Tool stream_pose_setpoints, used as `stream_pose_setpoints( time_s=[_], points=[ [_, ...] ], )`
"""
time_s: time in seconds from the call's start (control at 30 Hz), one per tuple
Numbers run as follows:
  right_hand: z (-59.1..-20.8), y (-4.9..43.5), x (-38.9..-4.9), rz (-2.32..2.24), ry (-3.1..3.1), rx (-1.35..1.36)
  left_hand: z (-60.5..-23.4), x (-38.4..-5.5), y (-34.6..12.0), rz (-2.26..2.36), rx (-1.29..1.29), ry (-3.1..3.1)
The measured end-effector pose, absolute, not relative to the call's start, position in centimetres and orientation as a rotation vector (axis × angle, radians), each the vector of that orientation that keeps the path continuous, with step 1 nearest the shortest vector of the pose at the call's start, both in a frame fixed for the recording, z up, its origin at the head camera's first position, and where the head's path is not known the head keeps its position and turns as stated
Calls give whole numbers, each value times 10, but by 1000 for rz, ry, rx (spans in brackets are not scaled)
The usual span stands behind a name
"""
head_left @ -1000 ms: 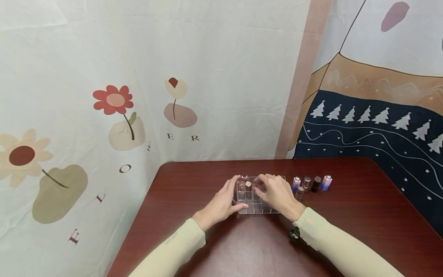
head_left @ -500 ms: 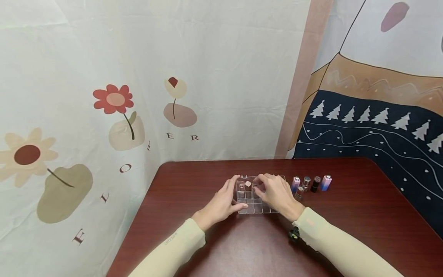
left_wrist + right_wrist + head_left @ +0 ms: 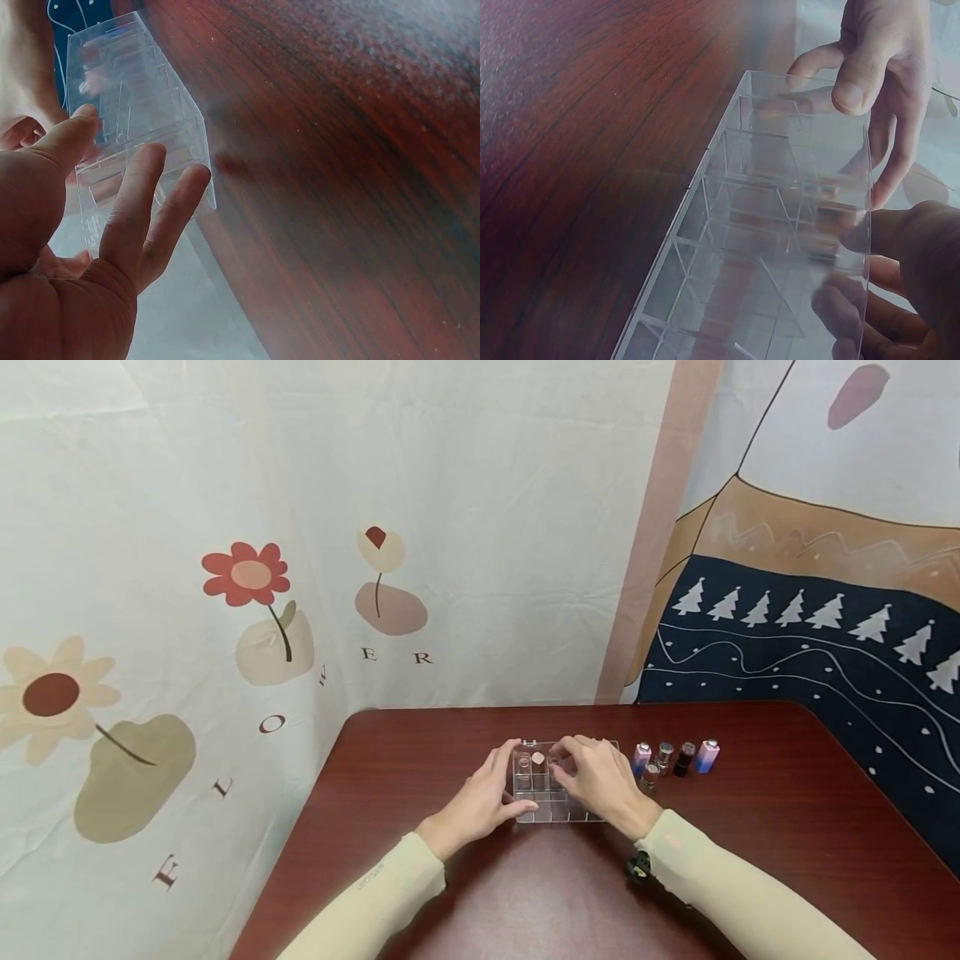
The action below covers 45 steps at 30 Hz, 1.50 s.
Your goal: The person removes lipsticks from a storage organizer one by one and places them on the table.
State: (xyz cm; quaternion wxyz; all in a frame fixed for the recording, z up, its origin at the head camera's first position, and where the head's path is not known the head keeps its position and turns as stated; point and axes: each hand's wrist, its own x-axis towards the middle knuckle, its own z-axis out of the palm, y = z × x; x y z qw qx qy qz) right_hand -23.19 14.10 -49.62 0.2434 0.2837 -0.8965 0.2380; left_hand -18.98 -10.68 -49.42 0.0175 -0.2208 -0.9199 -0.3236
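Note:
A clear compartment organizer (image 3: 558, 814) stands on the table in front of me. My left hand (image 3: 480, 793) holds its left end, thumb at the front and fingers along the side and back corner. In the left wrist view, fingertips (image 3: 196, 174) lie against the end wall. My right hand (image 3: 600, 777) reaches into the back row and pinches a small lipstick tube (image 3: 826, 244), blurred behind the clear wall in the right wrist view. To its left in that row stand a clear-capped lipstick (image 3: 523, 768) and a pale-topped lipstick (image 3: 537, 768).
Several lipsticks stand right of the organizer: a pink-and-blue one (image 3: 641, 760), a silver-capped one (image 3: 665, 757), a short clear one (image 3: 650, 777), a black one (image 3: 683, 762) and another pink-and-blue one (image 3: 707, 757). Behind the brown table (image 3: 420, 752) hangs a printed curtain (image 3: 510, 527).

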Motion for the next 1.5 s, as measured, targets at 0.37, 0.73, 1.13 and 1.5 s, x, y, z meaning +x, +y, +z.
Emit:
stream_pose_setpoints(
  time_s=[0.37,0.73,1.13,1.5],
  points=[
    [-492,142,-230,668,-2431,772,-495,-190,-107,-1017,-678,-2861],
    [-488,145,-229,707,-2411,776,-495,-189,-107,-1014,-675,-2866],
    [-479,148,-226,757,-2373,778,-494,-189,-106,-1000,-675,-2861],
    [-471,154,-225,782,-2305,798,-494,-189,-106,-1009,-672,-2861]
  ],
)
